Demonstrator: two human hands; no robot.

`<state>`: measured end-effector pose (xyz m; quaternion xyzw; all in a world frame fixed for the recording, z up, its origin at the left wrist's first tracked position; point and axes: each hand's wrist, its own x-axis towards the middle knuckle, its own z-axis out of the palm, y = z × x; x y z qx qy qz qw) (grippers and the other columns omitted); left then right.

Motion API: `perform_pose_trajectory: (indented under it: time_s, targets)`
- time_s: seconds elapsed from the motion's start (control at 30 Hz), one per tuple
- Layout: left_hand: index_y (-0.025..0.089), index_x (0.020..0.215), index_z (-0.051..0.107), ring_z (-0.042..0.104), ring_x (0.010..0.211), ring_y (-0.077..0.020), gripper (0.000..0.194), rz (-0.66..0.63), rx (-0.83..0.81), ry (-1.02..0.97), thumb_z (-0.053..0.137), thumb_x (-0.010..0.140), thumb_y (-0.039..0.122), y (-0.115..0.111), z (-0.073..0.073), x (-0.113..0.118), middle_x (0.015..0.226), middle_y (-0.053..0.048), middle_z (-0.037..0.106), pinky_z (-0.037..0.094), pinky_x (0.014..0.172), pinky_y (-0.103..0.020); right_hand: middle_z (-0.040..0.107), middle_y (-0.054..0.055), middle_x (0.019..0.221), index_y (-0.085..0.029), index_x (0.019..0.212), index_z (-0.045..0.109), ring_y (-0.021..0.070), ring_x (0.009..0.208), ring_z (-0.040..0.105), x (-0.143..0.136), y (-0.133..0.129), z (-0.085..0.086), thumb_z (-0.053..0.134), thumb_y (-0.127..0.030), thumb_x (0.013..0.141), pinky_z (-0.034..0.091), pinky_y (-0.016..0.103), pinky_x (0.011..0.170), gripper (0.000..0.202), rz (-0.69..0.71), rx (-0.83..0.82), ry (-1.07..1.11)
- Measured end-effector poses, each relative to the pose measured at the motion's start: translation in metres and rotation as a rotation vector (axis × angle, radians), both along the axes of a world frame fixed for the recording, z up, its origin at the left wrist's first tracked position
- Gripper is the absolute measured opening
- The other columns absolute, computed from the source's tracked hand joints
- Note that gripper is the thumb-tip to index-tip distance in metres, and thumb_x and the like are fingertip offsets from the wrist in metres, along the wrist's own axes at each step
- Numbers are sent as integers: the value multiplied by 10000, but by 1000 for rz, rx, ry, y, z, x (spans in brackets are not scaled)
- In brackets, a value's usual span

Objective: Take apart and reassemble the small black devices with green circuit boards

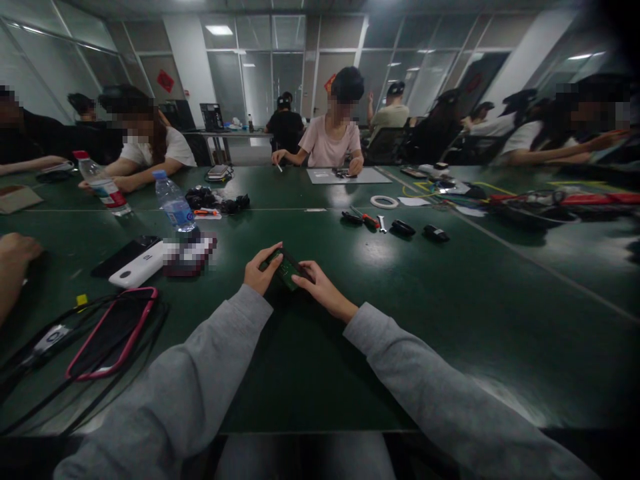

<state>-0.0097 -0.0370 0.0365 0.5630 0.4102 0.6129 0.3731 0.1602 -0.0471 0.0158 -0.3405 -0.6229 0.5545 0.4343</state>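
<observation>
Between my two hands is a small green circuit board point(287, 272) with a dark edge or casing, held tilted just above the green table point(320, 360). My left hand point(261, 270) grips its left end, thumb on the face. From the other side my right hand point(323, 287) pinches it, thumb across the lower part and fingers behind. Fine detail on the board is too small to make out. Ahead to the right lie a small wrench point(383, 224), a red-and-black tool point(370, 221) and two black rounded objects, one of them a black casing point(437, 233).
Left of my hands lie a white power bank point(143, 263), a pink-framed phone point(113, 337) and black cables point(55, 393). Two bottles stand behind, the nearer a clear water bottle point(174, 203). A white tape roll point(384, 201) lies ahead. Another person's hand point(19, 257) rests at far left; several people sit around.
</observation>
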Motion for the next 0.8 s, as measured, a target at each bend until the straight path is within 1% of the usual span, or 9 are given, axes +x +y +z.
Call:
perform_pose_trajectory:
  time_s: [0.17, 0.33, 0.43, 0.5, 0.57, 0.63, 0.67, 0.73, 0.8]
  targets:
    - [221, 1038, 680, 570, 1071, -193, 329, -4, -38, -43, 673, 716, 283, 0, -1, 0, 1098, -60, 655, 374, 1006, -323, 563, 76, 1111, -196, 1146, 384, 191, 998, 581, 3, 1, 2, 652, -377, 785, 491, 376, 892, 484, 58, -100, 24]
    - [208, 1026, 686, 567, 1083, -197, 325, -17, -62, -104, 683, 708, 269, 3, -5, 1, 1097, -72, 656, 379, 1000, -322, 536, 87, 1172, -194, 1226, 354, 194, 1048, 564, 5, -1, 8, 685, -290, 742, 470, 385, 940, 594, 132, -109, 37]
    - [196, 1021, 682, 564, 1091, -199, 339, -37, -99, -152, 698, 689, 261, 7, -9, 0, 1104, -76, 653, 379, 999, -323, 517, 90, 1209, -195, 1223, 362, 199, 1094, 539, 4, -1, 9, 665, -263, 748, 459, 392, 956, 567, 115, -103, 21]
    - [196, 1059, 659, 556, 1101, -189, 388, -46, -114, -184, 708, 678, 252, 11, -14, 0, 1128, -73, 639, 375, 1001, -312, 518, 90, 1208, -198, 1225, 358, 198, 1094, 539, 3, -1, 6, 642, -259, 763, 461, 391, 951, 546, 81, -87, 15]
    - [207, 1135, 605, 562, 1086, -175, 489, -21, -162, -253, 727, 662, 244, 14, -19, 2, 1150, -69, 619, 394, 977, -299, 526, 88, 1187, -196, 1223, 347, 190, 1080, 545, 1, 1, 1, 626, -265, 774, 460, 381, 949, 532, 44, -41, 8]
    - [223, 1200, 539, 592, 1012, -166, 590, 26, -286, -366, 744, 648, 257, 16, -23, 4, 1144, -68, 608, 445, 900, -296, 524, 89, 1174, -188, 1220, 337, 183, 1074, 542, -1, 1, -3, 622, -272, 777, 450, 369, 956, 533, -12, 54, -26]
    - [228, 1208, 522, 609, 956, -162, 604, 31, -360, -422, 745, 649, 276, 16, -25, 6, 1123, -68, 611, 468, 848, -296, 519, 90, 1172, -183, 1221, 336, 183, 1071, 539, -2, 1, -5, 622, -272, 777, 446, 364, 956, 535, -52, 118, -56]
    - [223, 1155, 544, 626, 836, -149, 542, -22, -473, -507, 736, 658, 324, 13, -24, 11, 1043, -61, 630, 490, 752, -288, 505, 95, 1175, -174, 1228, 341, 189, 1077, 525, -3, -1, -6, 617, -259, 777, 435, 359, 960, 536, -146, 263, -140]
    - [204, 1040, 595, 622, 760, -142, 435, -131, -525, -542, 723, 665, 384, 8, -22, 16, 956, -53, 646, 491, 697, -281, 490, 98, 1183, -170, 1243, 349, 202, 1090, 508, -4, -4, -4, 607, -241, 775, 425, 365, 964, 539, -245, 399, -232]
